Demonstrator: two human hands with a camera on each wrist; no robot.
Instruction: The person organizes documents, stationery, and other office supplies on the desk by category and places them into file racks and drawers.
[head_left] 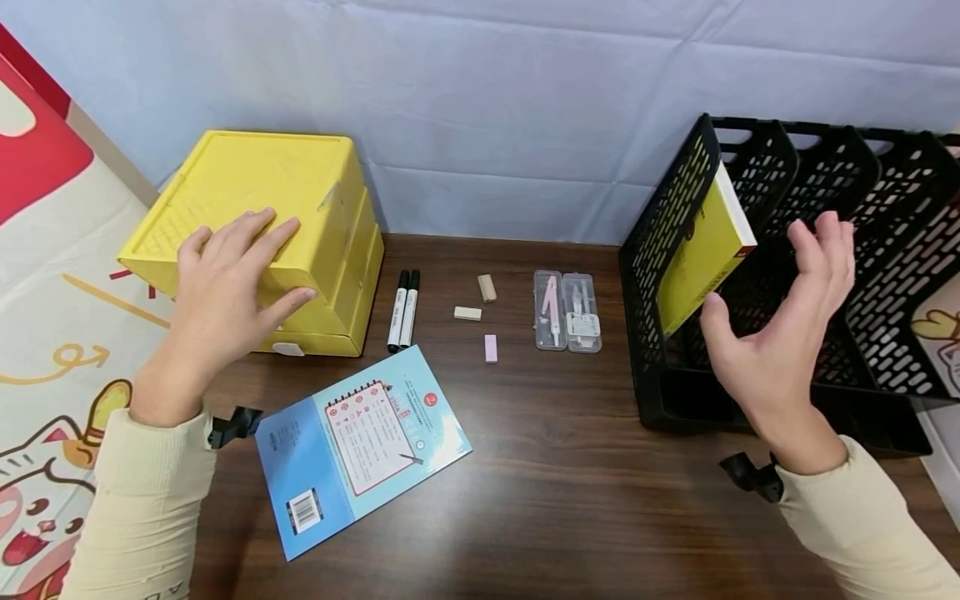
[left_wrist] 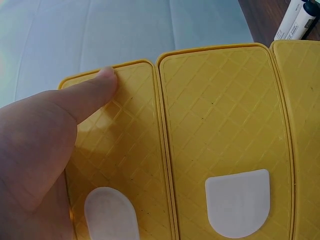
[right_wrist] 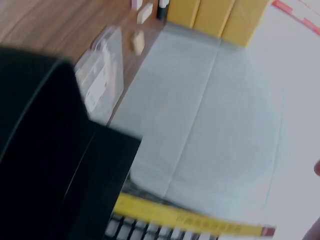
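A brown counter meets a pale cloth. The yellow book stands in the far-left slot of the black rack, just left of the right grip, the nearer one, spread wide. Its long side seems to go up and down. I can't tell if they touch. The left grip lies spread on one yellow box. I count one yellow book, one blue book, two pens, three little blocks, one clear case, one rack.

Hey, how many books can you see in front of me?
2: a yellow book stands in the leftmost slot of the black rack, near the right hand; a blue book lies flat on the table. The rack runs past the frame edge, so more could be hidden.
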